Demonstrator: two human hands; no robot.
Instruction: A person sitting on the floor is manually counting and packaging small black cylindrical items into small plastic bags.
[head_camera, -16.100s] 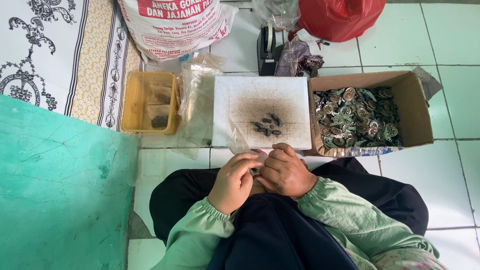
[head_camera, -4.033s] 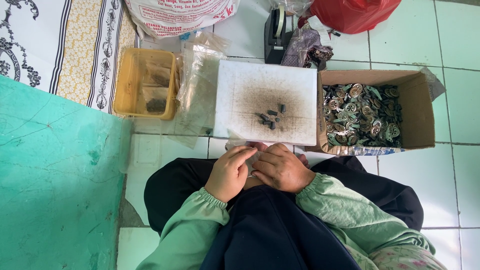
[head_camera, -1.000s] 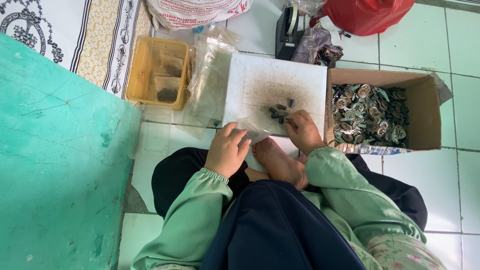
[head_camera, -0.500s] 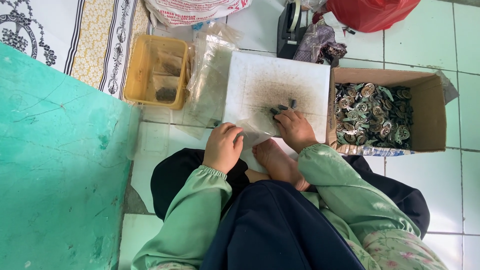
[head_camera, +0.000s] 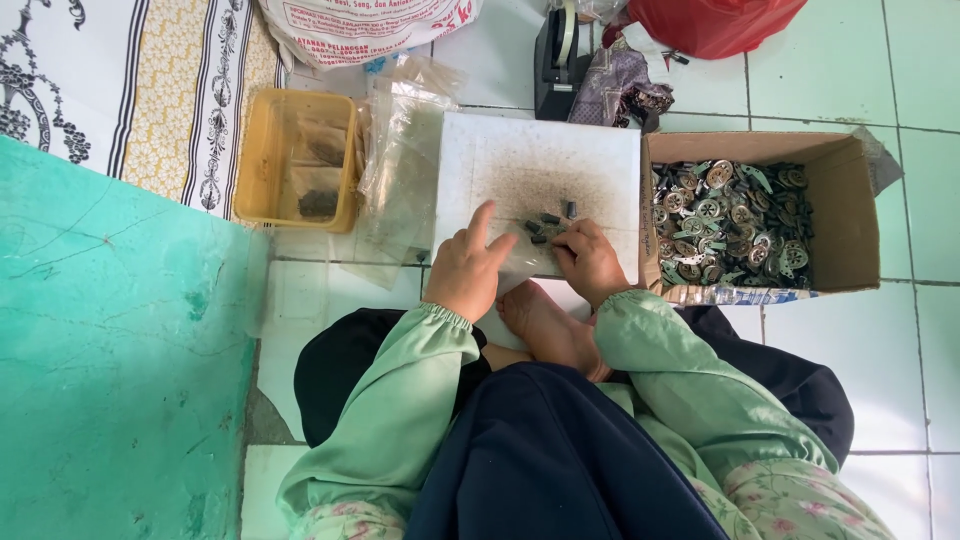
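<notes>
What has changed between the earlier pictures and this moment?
Both hands moved forward from the lap onto the white board. The right hand now touches the small dark pieces; the left hand presses on the board's near edge. Whether either hand grips anything cannot be seen. The cardboard box and yellow tray stayed in place.

I am sitting on a floor of pale green square tiles (head_camera: 905, 70), daylight falling evenly across it. A teal painted panel (head_camera: 110, 350), perhaps a low table top, is filling my left side, and a white patterned cloth (head_camera: 130, 90) is lying beyond it.
</notes>
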